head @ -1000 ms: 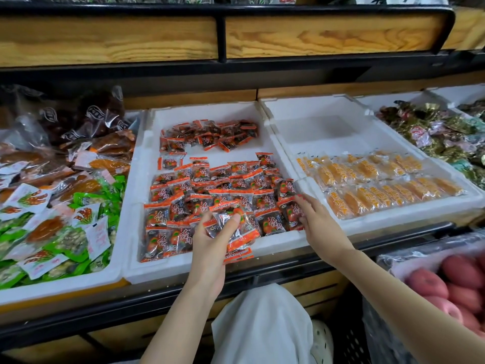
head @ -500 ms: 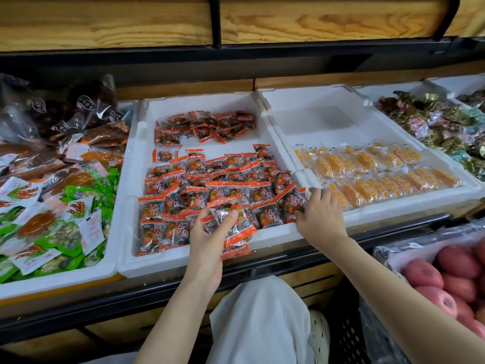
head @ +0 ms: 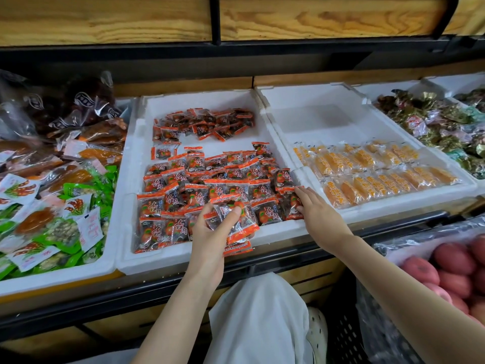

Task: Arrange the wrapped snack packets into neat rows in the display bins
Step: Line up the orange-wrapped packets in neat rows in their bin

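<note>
A white foam bin (head: 132, 164) holds orange-and-clear snack packets (head: 217, 190) in rough rows, with a loose heap (head: 204, 124) at its back. My left hand (head: 210, 232) grips a small stack of these packets (head: 236, 232) over the bin's front edge, thumb on top. At the bin's front right corner, my right hand (head: 315, 211) lies with straight fingers touching the packets there (head: 288, 200).
The right-hand foam bin (head: 328, 111) holds two rows of yellow packets (head: 380, 177), its back half bare. Mixed green and brown packs (head: 52, 206) fill the left bin. Foil-wrapped sweets (head: 441, 124) sit far right, red apples (head: 451, 269) in a low crate. A wooden shelf (head: 315, 19) overhangs.
My right hand has shifted slightly along the front right packets, which now lie flatter. My left hand keeps holding its stack in about the same place.
</note>
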`<state>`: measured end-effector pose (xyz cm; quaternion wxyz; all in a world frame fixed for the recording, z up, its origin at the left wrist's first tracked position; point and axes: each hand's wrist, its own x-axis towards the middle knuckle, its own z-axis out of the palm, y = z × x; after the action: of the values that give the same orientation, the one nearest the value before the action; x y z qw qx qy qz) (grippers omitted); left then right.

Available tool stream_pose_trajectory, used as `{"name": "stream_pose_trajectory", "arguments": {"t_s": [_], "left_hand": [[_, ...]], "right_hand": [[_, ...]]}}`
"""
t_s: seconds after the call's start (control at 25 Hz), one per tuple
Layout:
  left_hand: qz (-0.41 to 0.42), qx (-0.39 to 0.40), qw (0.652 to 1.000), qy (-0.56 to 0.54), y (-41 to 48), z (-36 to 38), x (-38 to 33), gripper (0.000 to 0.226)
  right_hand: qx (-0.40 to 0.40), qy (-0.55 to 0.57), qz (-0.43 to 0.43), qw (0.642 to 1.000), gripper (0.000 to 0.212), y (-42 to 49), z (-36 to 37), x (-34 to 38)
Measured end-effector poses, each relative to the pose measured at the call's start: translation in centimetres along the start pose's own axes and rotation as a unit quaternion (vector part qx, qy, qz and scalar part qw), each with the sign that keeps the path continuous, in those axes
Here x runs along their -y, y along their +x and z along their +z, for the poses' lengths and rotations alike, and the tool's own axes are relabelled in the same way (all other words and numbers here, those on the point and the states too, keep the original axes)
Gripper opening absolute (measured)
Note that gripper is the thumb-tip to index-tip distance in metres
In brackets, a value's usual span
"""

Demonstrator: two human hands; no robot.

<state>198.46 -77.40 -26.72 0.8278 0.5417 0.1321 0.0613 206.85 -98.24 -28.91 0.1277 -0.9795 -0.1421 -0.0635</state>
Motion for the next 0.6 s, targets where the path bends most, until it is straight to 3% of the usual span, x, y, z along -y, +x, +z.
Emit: {"name": "stream_pose_trajectory", "arguments": {"t_s": [0.2, 0.28, 0.36, 0.44, 0.52, 0.6], "left_hand": [[-0.008, 0.011, 0.999, -0.033, -0.3, 0.7, 0.4, 0.085], [-0.006, 0.018, 0.999, -0.04, -0.3, 1.0, 0.8, 0.1], [-0.005, 0.021, 0.999, -0.038, -0.4, 1.3, 0.6, 0.105], [0.002, 0.026, 1.0, -0.01, -0.4, 1.8, 0.3, 0.07], [0.01, 0.037, 0.999, 0.039, -0.2, 2.1, 0.3, 0.021], [0.003, 0.054, 0.996, 0.067, -0.3, 2.3, 0.4, 0.004]], "right_hand": [[0.028, -0.004, -0.009, 1.0, 0.054, -0.1, -0.7, 0.1], [0.006, 0.001, -0.003, 1.0, 0.06, -0.3, -1.2, 0.8], [-0.057, 0.066, -0.05, 0.995, 0.064, -1.3, -2.0, 2.4], [-0.082, 0.149, -0.182, 0.969, 0.065, -2.8, -2.8, 4.5], [-0.051, 0.13, -0.291, 0.946, 0.074, -4.1, -2.3, 5.6], [-0.016, 0.138, -0.303, 0.943, 0.08, -4.4, -1.8, 5.7]]}}
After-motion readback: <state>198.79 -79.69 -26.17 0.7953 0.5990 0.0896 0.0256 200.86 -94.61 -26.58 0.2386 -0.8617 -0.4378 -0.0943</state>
